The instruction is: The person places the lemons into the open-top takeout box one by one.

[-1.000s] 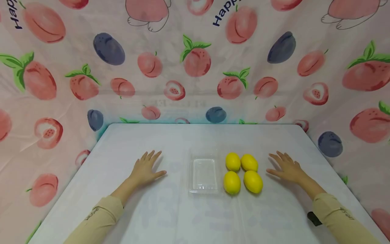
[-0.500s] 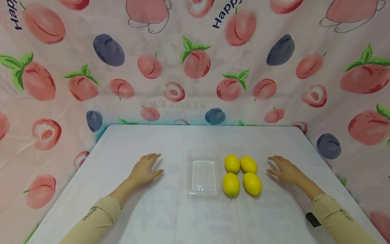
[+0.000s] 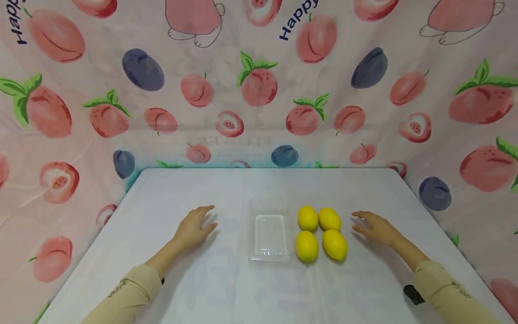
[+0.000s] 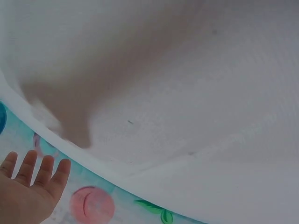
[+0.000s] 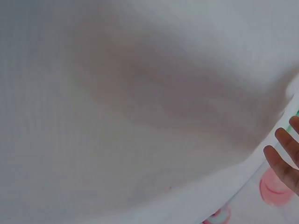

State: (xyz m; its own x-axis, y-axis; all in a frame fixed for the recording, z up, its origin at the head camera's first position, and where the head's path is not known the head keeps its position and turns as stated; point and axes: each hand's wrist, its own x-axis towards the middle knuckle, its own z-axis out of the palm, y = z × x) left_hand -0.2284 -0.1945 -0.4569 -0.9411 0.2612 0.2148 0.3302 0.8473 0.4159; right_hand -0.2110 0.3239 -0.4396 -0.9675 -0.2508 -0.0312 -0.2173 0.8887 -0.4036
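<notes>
This looks like a small staged recording booth rather than a lived-in room. A white table (image 3: 226,288) is closed in behind and on both sides by a thin pink cloth (image 3: 259,90) printed with peaches, plums and cartoon letters, hung as a backdrop and hiding whatever lies beyond. On the table, near its middle, a clear plastic tray (image 3: 270,236) sits just beside four yellow lemons (image 3: 321,233) laid out in a neat square.

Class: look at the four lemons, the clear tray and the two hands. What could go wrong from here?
1. The lemons are round and lie loose, close together; the right hand taking one could nudge the others rolling.
2. The tray looks light; nothing holds it, since the left hand is apart from it, so it may slide.
</notes>
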